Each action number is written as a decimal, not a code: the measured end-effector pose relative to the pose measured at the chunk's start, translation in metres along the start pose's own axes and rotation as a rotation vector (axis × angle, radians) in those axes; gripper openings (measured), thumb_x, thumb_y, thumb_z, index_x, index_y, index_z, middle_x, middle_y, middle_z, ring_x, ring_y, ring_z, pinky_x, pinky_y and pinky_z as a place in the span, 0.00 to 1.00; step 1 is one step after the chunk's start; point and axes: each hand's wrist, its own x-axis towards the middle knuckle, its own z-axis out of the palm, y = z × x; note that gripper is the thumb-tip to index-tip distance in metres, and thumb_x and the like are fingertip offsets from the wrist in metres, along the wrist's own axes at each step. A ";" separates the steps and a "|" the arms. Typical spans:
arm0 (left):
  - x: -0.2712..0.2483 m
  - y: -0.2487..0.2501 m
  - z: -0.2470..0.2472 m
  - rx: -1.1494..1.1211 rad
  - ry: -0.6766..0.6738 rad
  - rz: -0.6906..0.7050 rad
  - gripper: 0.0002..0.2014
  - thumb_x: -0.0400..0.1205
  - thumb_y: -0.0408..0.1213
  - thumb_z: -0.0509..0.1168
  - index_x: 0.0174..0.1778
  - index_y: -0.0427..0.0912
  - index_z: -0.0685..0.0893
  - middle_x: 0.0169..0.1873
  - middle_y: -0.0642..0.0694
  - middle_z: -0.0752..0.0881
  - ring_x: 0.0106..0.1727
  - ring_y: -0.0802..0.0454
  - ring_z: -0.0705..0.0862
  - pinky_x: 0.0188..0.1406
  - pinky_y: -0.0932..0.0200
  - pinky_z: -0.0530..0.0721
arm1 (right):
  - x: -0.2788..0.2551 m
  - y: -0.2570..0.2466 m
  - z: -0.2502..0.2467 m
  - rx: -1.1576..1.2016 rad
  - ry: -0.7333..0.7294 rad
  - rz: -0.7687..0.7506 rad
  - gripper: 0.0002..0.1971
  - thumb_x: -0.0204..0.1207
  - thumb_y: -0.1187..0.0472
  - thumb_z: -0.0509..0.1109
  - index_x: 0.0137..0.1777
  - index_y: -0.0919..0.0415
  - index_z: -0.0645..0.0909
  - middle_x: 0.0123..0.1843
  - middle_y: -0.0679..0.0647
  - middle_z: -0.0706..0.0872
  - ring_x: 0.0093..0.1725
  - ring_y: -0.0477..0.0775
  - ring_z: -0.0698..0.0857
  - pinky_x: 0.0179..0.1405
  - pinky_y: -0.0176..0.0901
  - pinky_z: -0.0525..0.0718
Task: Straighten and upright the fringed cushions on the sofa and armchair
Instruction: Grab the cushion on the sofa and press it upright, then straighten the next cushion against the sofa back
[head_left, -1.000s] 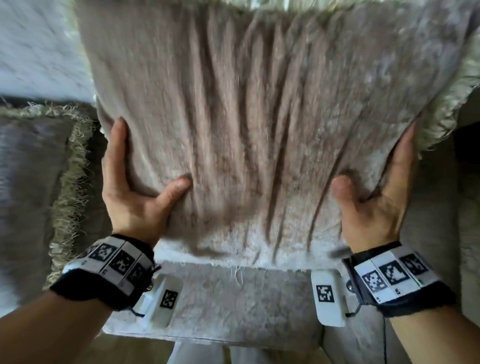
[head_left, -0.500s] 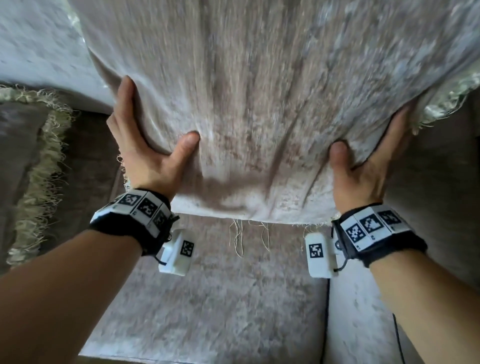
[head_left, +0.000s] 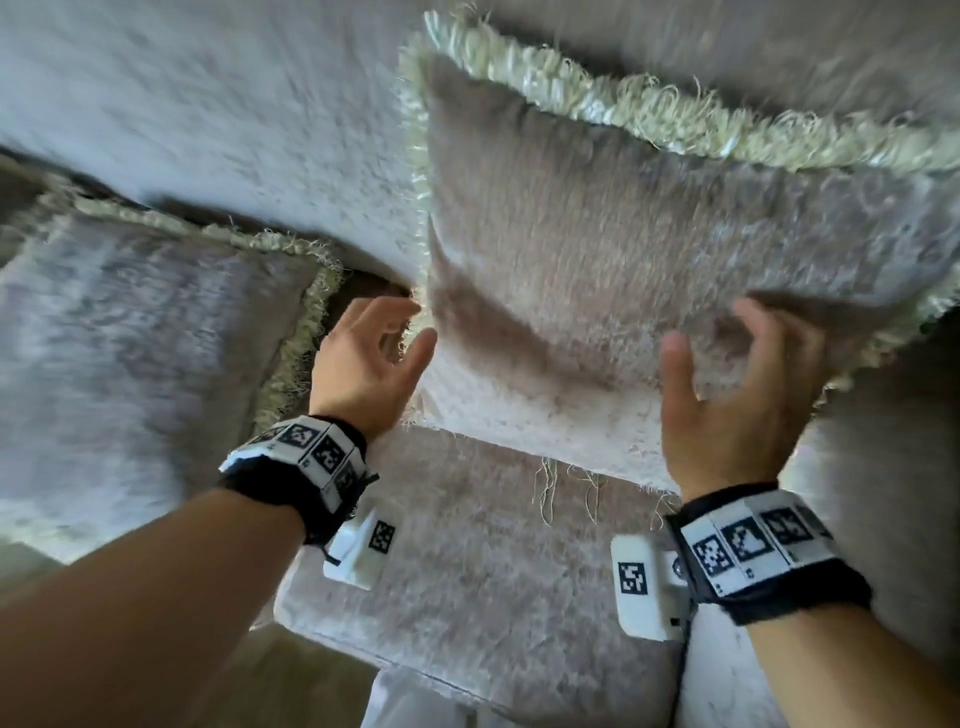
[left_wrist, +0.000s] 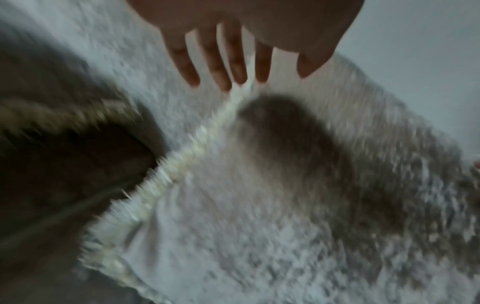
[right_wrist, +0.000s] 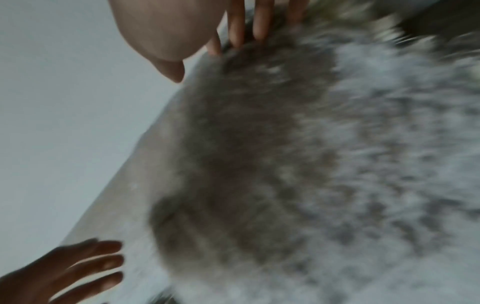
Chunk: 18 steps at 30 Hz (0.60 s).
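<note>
A beige fringed cushion (head_left: 623, 249) stands tilted against the sofa backrest (head_left: 208, 104), its pale fringe (head_left: 649, 114) along the top edge. My left hand (head_left: 400, 332) is open beside the cushion's lower left edge; in the left wrist view its straight fingers (left_wrist: 226, 67) reach the side fringe (left_wrist: 182, 162). My right hand (head_left: 727, 343) is open in front of the lower right corner, and its fingers (right_wrist: 246, 30) brush the cushion (right_wrist: 311, 164). A second fringed cushion (head_left: 130, 338) lies slumped to the left.
The sofa seat (head_left: 467, 571) runs below the cushion, with loose threads hanging over it. A dark gap (head_left: 374, 286) lies between the two cushions. Another upholstered part (head_left: 893, 467) rises at the right. All views are motion-blurred.
Both hands gripped the cushion's lower corners and pushed it up and back. Now they have let go and spread open, and the cushion leans on the backrest with its top fringe showing.
</note>
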 end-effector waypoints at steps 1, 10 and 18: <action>-0.002 -0.003 -0.015 0.023 -0.028 -0.029 0.27 0.75 0.63 0.61 0.61 0.49 0.88 0.57 0.50 0.88 0.53 0.55 0.87 0.56 0.49 0.88 | -0.002 -0.017 0.004 0.009 -0.063 -0.042 0.27 0.77 0.43 0.70 0.70 0.61 0.79 0.67 0.60 0.79 0.67 0.61 0.78 0.64 0.51 0.76; 0.001 -0.057 -0.162 0.203 -0.222 -0.234 0.14 0.83 0.53 0.68 0.62 0.54 0.86 0.50 0.58 0.87 0.52 0.57 0.87 0.54 0.57 0.83 | -0.040 -0.167 0.076 -0.030 -0.614 -0.307 0.28 0.78 0.36 0.67 0.69 0.54 0.80 0.60 0.54 0.85 0.58 0.60 0.84 0.58 0.56 0.83; 0.037 -0.180 -0.276 0.192 -0.184 -0.287 0.18 0.84 0.56 0.66 0.66 0.53 0.84 0.53 0.54 0.88 0.52 0.54 0.88 0.49 0.54 0.83 | -0.096 -0.284 0.171 -0.064 -0.769 -0.240 0.31 0.79 0.34 0.64 0.75 0.51 0.76 0.62 0.52 0.83 0.62 0.55 0.83 0.59 0.52 0.83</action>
